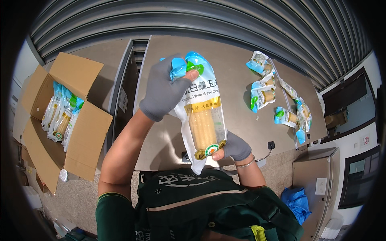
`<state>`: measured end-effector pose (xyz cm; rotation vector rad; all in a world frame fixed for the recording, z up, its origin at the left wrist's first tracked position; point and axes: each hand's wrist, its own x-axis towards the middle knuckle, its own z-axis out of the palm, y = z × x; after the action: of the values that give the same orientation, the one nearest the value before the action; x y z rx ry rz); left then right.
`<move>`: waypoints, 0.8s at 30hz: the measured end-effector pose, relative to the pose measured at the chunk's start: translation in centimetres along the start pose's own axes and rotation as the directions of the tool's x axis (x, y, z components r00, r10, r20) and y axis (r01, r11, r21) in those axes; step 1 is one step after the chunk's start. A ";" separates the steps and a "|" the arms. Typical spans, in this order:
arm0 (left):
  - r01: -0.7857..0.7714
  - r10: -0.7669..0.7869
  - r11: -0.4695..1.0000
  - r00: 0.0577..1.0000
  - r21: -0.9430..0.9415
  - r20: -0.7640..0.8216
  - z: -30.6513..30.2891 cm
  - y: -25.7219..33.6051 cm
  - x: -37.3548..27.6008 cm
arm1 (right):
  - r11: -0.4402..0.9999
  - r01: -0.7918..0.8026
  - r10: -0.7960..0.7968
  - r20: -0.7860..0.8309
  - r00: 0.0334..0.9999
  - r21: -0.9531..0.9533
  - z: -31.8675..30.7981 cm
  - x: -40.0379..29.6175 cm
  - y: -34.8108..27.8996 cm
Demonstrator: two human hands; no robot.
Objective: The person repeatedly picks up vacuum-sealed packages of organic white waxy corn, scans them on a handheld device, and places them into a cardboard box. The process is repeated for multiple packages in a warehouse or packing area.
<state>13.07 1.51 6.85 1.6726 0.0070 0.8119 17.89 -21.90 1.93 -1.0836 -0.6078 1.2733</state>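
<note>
A plastic pouch of white waxy corn (202, 123) is held up in front of me, above the table's near half. My left hand (166, 87), in a grey fingerless glove, grips its blue upper end, thumb on the front. Beneath the lower right corner is my right hand (236, 146), gloved alike, with its thumb on the pouch's edge; the pouch hides its other fingers. An open cardboard box (81, 144) at the left holds several corn pouches (61, 120) standing on end. More corn pouches (264, 93) lie loosely at the table's right side.
The grey-brown table (235, 69) spans the middle, with a dark gap between it and the left table (113, 49). A black cable fitting (271, 145) sits at its near right edge. Corrugated shutter (193, 18) runs behind. A cabinet (312, 174) and blue bag (296, 201) stand at the right.
</note>
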 end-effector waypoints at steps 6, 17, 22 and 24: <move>-0.025 0.025 0.997 1.000 0.076 0.002 -0.4 -0.3 -0.1 | 0.993 -0.009 0.007 0.016 1.000 0.118 0.3 -0.1 0.4; 0.179 -0.201 0.946 0.978 -0.269 -0.059 -2.1 0.0 -1.2 | 0.999 0.005 -0.005 0.000 1.000 0.045 2.1 1.1 -0.8; 0.222 -0.278 0.782 0.960 -0.582 -0.008 -3.1 -1.4 -1.4 | 0.990 0.087 -0.095 -0.070 0.993 -0.114 4.6 1.7 -2.2; 0.237 -0.271 0.718 0.961 -0.655 0.051 -3.3 -1.7 -1.4 | 0.982 0.141 -0.156 -0.117 0.981 -0.123 5.6 1.9 -2.5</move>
<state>11.04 4.25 4.76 0.9459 -0.0132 0.5483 14.68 -18.23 6.08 -1.1806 -0.6593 1.0431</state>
